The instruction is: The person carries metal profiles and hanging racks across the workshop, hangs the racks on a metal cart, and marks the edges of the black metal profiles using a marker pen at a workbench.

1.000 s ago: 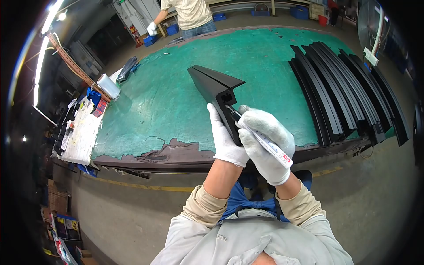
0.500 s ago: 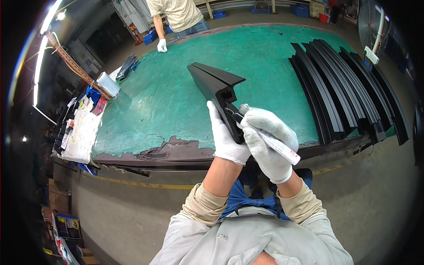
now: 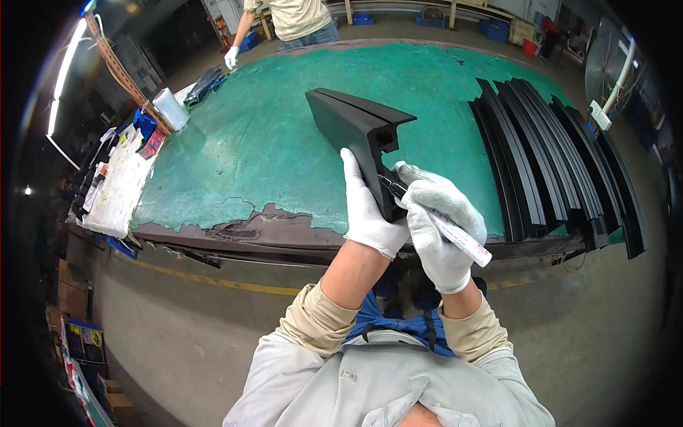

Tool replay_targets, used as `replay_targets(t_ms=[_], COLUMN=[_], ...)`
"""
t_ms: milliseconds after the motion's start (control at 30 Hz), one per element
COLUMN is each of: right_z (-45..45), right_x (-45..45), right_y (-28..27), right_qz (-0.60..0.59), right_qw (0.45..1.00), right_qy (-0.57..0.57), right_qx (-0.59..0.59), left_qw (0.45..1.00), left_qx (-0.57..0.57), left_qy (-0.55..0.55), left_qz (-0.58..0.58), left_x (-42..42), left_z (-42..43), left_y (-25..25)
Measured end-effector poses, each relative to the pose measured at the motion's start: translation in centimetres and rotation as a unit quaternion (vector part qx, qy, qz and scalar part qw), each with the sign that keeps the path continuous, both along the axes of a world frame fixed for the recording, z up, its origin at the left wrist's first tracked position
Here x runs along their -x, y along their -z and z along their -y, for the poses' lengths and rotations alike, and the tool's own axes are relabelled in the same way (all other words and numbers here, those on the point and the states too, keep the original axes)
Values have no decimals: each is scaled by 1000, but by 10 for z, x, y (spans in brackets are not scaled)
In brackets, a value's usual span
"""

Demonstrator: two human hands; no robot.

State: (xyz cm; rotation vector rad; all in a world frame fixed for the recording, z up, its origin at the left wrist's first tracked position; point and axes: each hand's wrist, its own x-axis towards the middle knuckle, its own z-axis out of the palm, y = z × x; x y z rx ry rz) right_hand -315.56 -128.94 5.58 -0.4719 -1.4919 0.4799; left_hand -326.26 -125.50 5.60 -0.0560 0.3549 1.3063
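Observation:
In the head view, my gloved left hand point(image 3: 371, 215) is wrapped round the near end of a long black profile point(image 3: 343, 128). The profile is held tilted, its cut end with a hollow channel turned toward me. A white marker pen point(image 3: 455, 237) with a black front end sits in the closed fingers of my gloved right hand point(image 3: 442, 220). The pen's tip points at the near end of the profile; whether it touches is too small to tell.
Several more black profiles point(image 3: 544, 160) lie side by side on the right of the green-topped table point(image 3: 235, 142). A clear plastic roll point(image 3: 171, 110) stands at the left edge beside white sheets point(image 3: 121, 185). Across the table stands another person point(image 3: 299, 20) with a gloved hand point(image 3: 231, 57).
The camera view has shifted slightly. My hands, the profile and the pen keep nearly the same arrangement. The other person's gloved hand has moved left and up in view.

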Motion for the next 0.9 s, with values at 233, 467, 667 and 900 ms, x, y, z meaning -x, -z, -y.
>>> replay_targets(t_ms=[233, 467, 667, 900], right_z=[-2, -1, -2, -1], right_x=[-1, -6, -10, -10], right_y=[0, -2, 0, -1], right_qz=[3, -17, -10, -4], right_qw=[1000, 1000, 1000, 1000], right_qy=[-3, -10, -20, -18], right_qx=[-18, 5, 4, 2], left_qw=[1000, 999, 1000, 998], left_qx=[-17, -12, 8, -24], left_qy=[-9, 6, -5, 23], left_qz=[-1, 40, 25, 47], left_x=[2, -1, -6, -1], left_z=[-3, -2, 2, -2], left_y=[11, 10, -1, 14])
